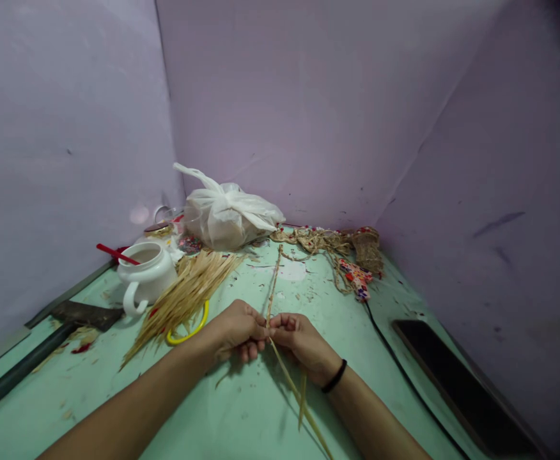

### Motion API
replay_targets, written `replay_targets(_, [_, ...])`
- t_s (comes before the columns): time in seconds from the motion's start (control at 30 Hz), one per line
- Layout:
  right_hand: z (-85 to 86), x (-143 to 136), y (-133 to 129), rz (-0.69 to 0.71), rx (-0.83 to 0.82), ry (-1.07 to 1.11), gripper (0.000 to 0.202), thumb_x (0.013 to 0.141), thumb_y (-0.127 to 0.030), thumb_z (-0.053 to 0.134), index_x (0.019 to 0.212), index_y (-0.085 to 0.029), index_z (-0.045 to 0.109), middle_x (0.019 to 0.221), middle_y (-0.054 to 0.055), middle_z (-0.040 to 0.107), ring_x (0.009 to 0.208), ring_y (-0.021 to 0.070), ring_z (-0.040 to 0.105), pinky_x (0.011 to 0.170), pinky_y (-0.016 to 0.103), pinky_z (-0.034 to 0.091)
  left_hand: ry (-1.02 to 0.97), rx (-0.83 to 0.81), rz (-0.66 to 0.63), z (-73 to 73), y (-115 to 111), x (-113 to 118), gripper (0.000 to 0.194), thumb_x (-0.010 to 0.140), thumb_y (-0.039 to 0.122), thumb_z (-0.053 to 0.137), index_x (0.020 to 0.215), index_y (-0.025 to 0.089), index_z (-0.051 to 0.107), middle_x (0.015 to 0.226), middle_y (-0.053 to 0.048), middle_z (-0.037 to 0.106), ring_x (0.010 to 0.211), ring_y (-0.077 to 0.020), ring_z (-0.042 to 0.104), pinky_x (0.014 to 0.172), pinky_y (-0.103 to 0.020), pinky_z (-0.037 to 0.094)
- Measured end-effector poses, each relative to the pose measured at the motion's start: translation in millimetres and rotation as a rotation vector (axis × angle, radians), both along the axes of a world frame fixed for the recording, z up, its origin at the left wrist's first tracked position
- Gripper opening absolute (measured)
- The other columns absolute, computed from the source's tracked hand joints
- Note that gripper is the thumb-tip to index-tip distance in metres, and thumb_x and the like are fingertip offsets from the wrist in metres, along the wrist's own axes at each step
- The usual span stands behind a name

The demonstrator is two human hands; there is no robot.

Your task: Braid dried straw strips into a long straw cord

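Note:
My left hand (243, 329) and my right hand (303, 345) meet over the middle of the green tabletop, each closed in a pinch. Between their fingertips is a thin twisted straw cord (274, 284), which stretches away from me toward the back. Loose flat straw strips (293, 386) trail from the pinch toward me, one passing under my right hand. A dark band (334, 377) circles my right wrist. Left of my left hand lies a bundle of dry straw (188, 287), partly over a yellow ring-shaped handle (188, 335).
A white pot (153, 271) holding a red stick and a dark-bladed tool (88, 314) stand at left. A knotted plastic bag (232, 214) sits at the back. Braided straw pieces (325, 241), a patterned object with a black cable (399, 361) and a dark flat slab (457, 383) lie right.

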State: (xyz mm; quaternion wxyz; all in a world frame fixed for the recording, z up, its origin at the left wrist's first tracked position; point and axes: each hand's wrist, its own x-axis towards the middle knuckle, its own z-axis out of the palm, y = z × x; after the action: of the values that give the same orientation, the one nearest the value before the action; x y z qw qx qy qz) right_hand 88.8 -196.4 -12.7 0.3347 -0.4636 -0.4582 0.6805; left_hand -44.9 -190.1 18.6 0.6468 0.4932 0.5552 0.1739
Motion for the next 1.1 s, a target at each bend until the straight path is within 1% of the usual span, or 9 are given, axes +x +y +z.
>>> replay_targets(0.13, [-8.5,3.3,3.8,-0.011,0.221,-0.227,0.009,0.055,-0.017,0.058,0.057,-0.015,0.049,0.05,-0.002,0.051,0.045,0.0062,0.039,0.045,0.019,0.028,0.179,0.044,0.043,-5.4,-1.1,2.2,0.016,0.053,0.021,0.053,0.042,0.015,0.044,0.03,0.004,0.037,0.024,-0.0062,0.029,0.027,-0.019,0.018])
replay_targets(0.2, [-9.1,5.5,3.3,-0.008,0.331,-0.374,0.002,0.058,-0.015,0.053,0.057,-0.014,0.051,0.052,0.0,0.053,0.048,0.0078,0.042,0.046,0.02,0.03,0.197,0.091,0.069,-7.6,-1.2,3.8,0.013,0.052,0.017,0.05,0.042,0.016,0.042,0.028,0.007,0.03,0.024,-0.0045,0.022,0.028,-0.019,0.012])
replay_targets(0.33, [3.6,9.2,-4.1,-0.014,0.457,-0.707,0.009,0.06,-0.019,0.051,0.056,-0.015,0.058,0.056,0.004,0.059,0.052,0.0115,0.048,0.047,0.021,0.03,0.177,0.166,0.117,-10.5,-3.1,9.5,0.012,0.049,0.009,0.048,0.041,0.014,0.041,0.029,0.009,0.022,0.029,-0.0019,0.016,0.033,-0.02,0.006])
replay_targets(0.47, [20.0,7.4,-15.9,0.035,0.475,-0.848,0.012,0.06,-0.021,0.052,0.054,-0.015,0.06,0.051,0.004,0.058,0.048,0.0122,0.047,0.044,0.022,0.026,0.127,0.075,0.199,-7.4,-7.1,13.3,0.011,0.048,0.009,0.046,0.042,0.016,0.039,0.03,0.008,0.022,0.029,-0.0026,0.016,0.033,-0.02,0.006])
replay_targets(0.63, [25.3,-0.2,-26.4,0.053,0.549,-0.857,0.015,0.06,-0.016,0.049,0.054,-0.016,0.062,0.051,0.003,0.059,0.048,0.0119,0.048,0.045,0.022,0.026,-0.059,-0.064,0.21,-4.7,-9.4,11.0,0.016,0.05,0.016,0.044,0.043,0.018,0.031,0.032,0.009,0.02,0.028,-0.0022,0.013,0.033,-0.02,0.004])
replay_targets(0.8, [24.7,2.6,-24.4,0.103,0.593,-0.847,0.013,0.06,-0.016,0.052,0.052,-0.015,0.062,0.047,0.001,0.055,0.046,0.0097,0.043,0.045,0.022,0.025,-0.074,0.074,0.154,-7.4,-9.0,10.5,0.013,0.051,0.016,0.047,0.042,0.016,0.038,0.031,0.009,0.024,0.028,-0.0019,0.015,0.033,-0.02,0.005])
replay_targets(0.9, [21.6,12.7,-15.6,0.143,0.485,-0.745,0.017,0.061,-0.025,0.057,0.049,-0.013,0.059,0.044,0.0,0.051,0.043,0.0073,0.039,0.042,0.021,0.023,-0.046,0.107,0.1,-5.8,-8.5,10.5,0.01,0.05,0.016,0.049,0.043,0.014,0.043,0.031,0.008,0.03,0.029,-0.0018,0.019,0.034,-0.019,0.008])
replay_targets(1.0, [14.8,22.9,-5.4,-0.006,0.32,-0.521,0.021,0.064,-0.031,0.056,0.055,-0.012,0.056,0.048,0.001,0.053,0.044,0.0073,0.041,0.043,0.019,0.028,-0.046,0.085,0.075,-3.1,-7.9,9.0,0.012,0.051,0.019,0.051,0.044,0.015,0.042,0.03,0.008,0.029,0.027,-0.0019,0.018,0.033,-0.019,0.008])
replay_targets(1.1, [9.6,24.4,-2.8,-0.101,0.14,-0.182,0.017,0.06,-0.027,0.059,0.069,-0.013,0.054,0.057,0.001,0.055,0.05,0.0078,0.046,0.048,0.02,0.034,-0.05,0.069,0.059,-3.4,-8.1,7.9,0.01,0.052,0.022,0.05,0.046,0.015,0.044,0.029,0.009,0.028,0.026,-0.0023,0.017,0.033,-0.02,0.007])
